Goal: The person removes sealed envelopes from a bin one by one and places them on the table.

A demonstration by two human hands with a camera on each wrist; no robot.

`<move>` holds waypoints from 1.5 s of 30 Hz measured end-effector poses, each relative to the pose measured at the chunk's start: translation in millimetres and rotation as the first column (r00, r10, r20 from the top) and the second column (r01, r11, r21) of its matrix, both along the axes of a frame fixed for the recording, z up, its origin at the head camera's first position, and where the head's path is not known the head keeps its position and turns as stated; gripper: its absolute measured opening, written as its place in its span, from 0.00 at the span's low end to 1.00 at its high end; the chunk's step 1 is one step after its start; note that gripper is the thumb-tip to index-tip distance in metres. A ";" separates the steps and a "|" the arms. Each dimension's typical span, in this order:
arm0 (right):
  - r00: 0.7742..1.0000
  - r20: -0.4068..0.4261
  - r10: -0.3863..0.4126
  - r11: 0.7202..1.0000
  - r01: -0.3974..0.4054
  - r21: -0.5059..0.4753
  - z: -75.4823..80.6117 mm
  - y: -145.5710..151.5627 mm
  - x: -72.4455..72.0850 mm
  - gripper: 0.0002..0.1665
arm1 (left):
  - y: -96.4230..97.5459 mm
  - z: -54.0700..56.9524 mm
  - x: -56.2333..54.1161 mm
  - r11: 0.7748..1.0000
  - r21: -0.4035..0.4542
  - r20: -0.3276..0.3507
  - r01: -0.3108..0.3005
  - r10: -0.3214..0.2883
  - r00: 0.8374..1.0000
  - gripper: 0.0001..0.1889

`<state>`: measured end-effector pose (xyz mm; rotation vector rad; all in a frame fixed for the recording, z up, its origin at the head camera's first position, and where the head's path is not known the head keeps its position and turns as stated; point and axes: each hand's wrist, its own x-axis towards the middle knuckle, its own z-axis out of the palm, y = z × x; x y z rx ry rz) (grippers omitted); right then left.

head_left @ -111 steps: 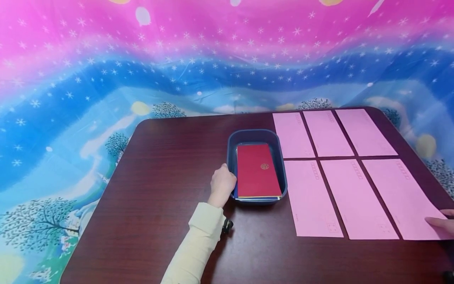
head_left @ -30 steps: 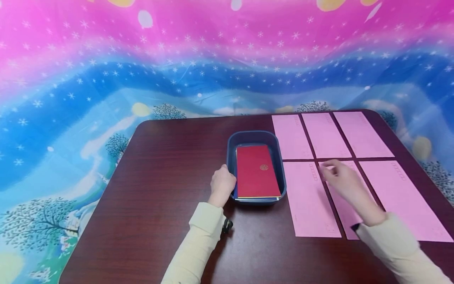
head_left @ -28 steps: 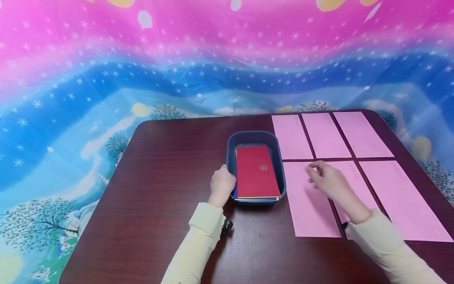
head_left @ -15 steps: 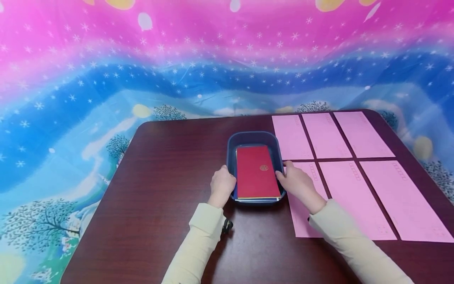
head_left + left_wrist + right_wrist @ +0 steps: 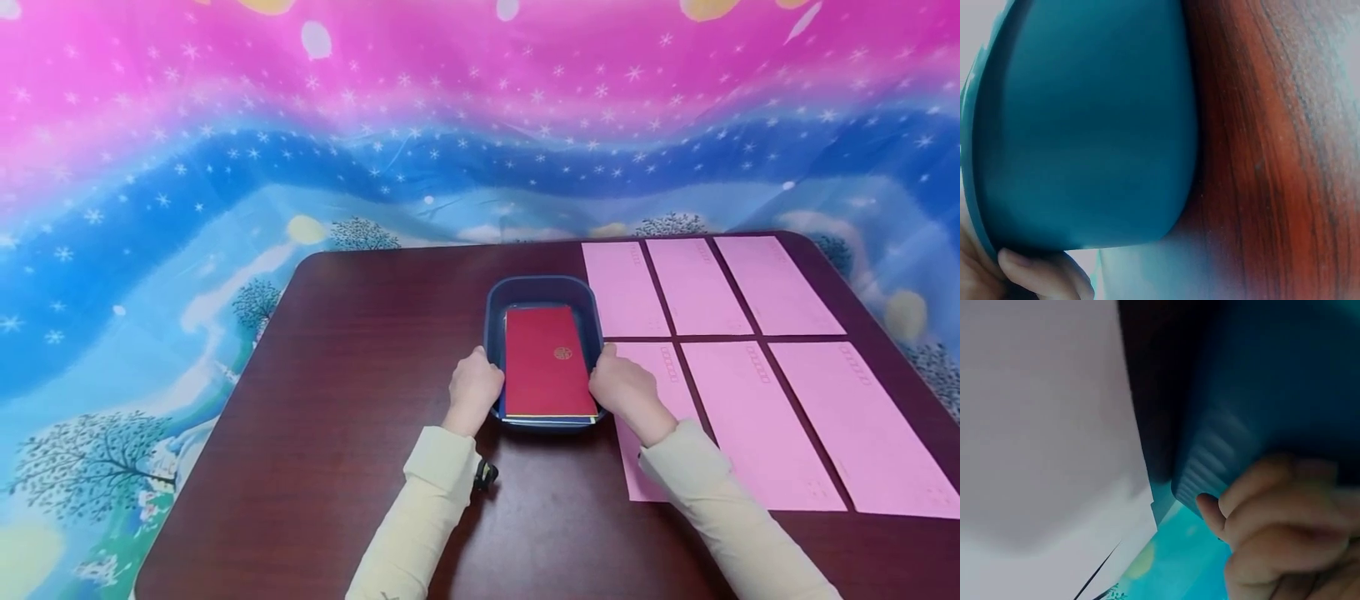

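Note:
A dark blue plastic bin [image 5: 542, 289] stands near the middle of the table, holding a stack with a red card or envelope [image 5: 542, 367] with a gold emblem on top. Blue and white edges peek out beneath it. My left hand [image 5: 476, 385] grips the bin's left rim, and my right hand [image 5: 626, 390] grips the right rim. In the left wrist view, fingers [image 5: 1041, 275] curl at the rim of the bin wall [image 5: 1085, 125]. The right wrist view has my curled fingers [image 5: 1285, 531] against the bin's side [image 5: 1222, 437].
Several pink envelopes [image 5: 757, 417] lie flat in two rows on the right of the brown table [image 5: 360, 350]; the nearest-left one is partly under my right forearm. A patterned cloth [image 5: 465, 150] hangs behind the table.
My right hand has come from the far right envelope, leftward over the envelopes, and taken hold of the bin's right rim. My left hand has stayed on the left rim; the bin looks unmoved.

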<state>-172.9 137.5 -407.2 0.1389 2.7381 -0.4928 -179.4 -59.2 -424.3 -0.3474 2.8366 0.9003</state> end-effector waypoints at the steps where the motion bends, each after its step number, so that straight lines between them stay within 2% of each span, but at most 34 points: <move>1: 1.000 -0.003 -0.004 1.000 0.004 0.003 0.1 -0.2 0.0 0.36 | 0.2 0.2 -0.3 1.000 0.000 0.003 0.001 -0.001 1.000 0.15; 4: 1.000 0.001 -0.010 1.000 0.010 0.003 -0.2 0.0 -0.2 0.37 | 0.7 0.7 -0.7 1.000 -0.005 0.008 0.006 -0.006 1.000 0.17; 9: 1.000 0.017 -0.024 1.000 0.024 0.004 1.3 0.9 -1.0 0.38 | 0.4 5.8 1.6 0.999 -0.036 0.002 0.007 -0.007 1.000 0.27; 11: 0.999 0.016 -0.034 0.999 0.034 0.004 3.1 0.8 -1.2 0.37 | 0.3 9.2 4.4 0.996 -0.085 -0.059 -0.008 0.003 0.998 0.28; 13: 0.999 0.017 -0.037 0.999 0.038 -0.003 3.6 0.6 -1.4 0.37 | 0.9 14.5 9.3 0.987 -0.154 -0.154 -0.040 0.016 0.988 0.27; 16: 0.999 0.015 -0.029 0.999 0.030 -0.012 2.3 0.7 -1.9 0.37 | 3.6 23.0 19.9 0.959 -0.273 -0.306 -0.080 -0.007 0.952 0.24; 18: 1.000 0.015 -0.020 1.000 0.020 -0.017 0.7 1.1 -2.2 0.37 | 7.5 29.1 29.4 0.938 -0.340 -0.345 -0.070 -0.055 0.937 0.25; 20: 1.000 0.010 -0.017 1.000 0.017 -0.017 -0.3 1.3 -2.3 0.37 | 12.6 32.2 38.7 0.919 -0.393 -0.323 -0.029 -0.108 0.940 0.27; 22: 1.000 0.010 -0.020 1.000 0.021 -0.019 -0.8 1.2 -2.2 0.37 | 18.5 33.3 47.1 0.908 -0.418 -0.257 0.023 -0.142 0.956 0.31; 26: 1.000 0.016 -0.027 0.999 0.027 -0.023 -2.6 1.4 -2.3 0.36 | 28.0 30.2 58.4 0.915 -0.398 -0.137 0.072 -0.137 0.981 0.36; 29: 0.999 0.018 -0.032 0.999 0.032 -0.022 -4.1 2.3 -2.2 0.37 | 31.4 27.8 63.7 0.918 -0.391 -0.121 0.066 -0.122 0.985 0.37; 35: 1.000 -0.013 -0.027 0.999 0.027 -0.018 -3.1 2.4 -1.4 0.34 | 29.2 28.3 68.7 0.885 -0.463 -0.122 0.057 -0.127 0.984 0.35; 37: 1.000 -0.016 -0.023 1.000 0.023 -0.020 -3.6 1.9 -1.3 0.33 | 27.0 29.1 69.7 0.882 -0.468 -0.120 0.053 -0.123 0.985 0.34; 41: 1.000 -0.011 -0.017 0.999 0.017 -0.028 -3.6 1.7 -1.8 0.34 | 22.5 30.3 70.8 0.906 -0.422 -0.141 0.042 -0.111 0.984 0.33; 45: 1.000 -0.009 -0.017 0.999 0.017 -0.035 -2.6 1.1 -1.8 0.34 | 17.4 30.8 70.8 0.953 -0.302 -0.228 0.015 -0.088 0.970 0.27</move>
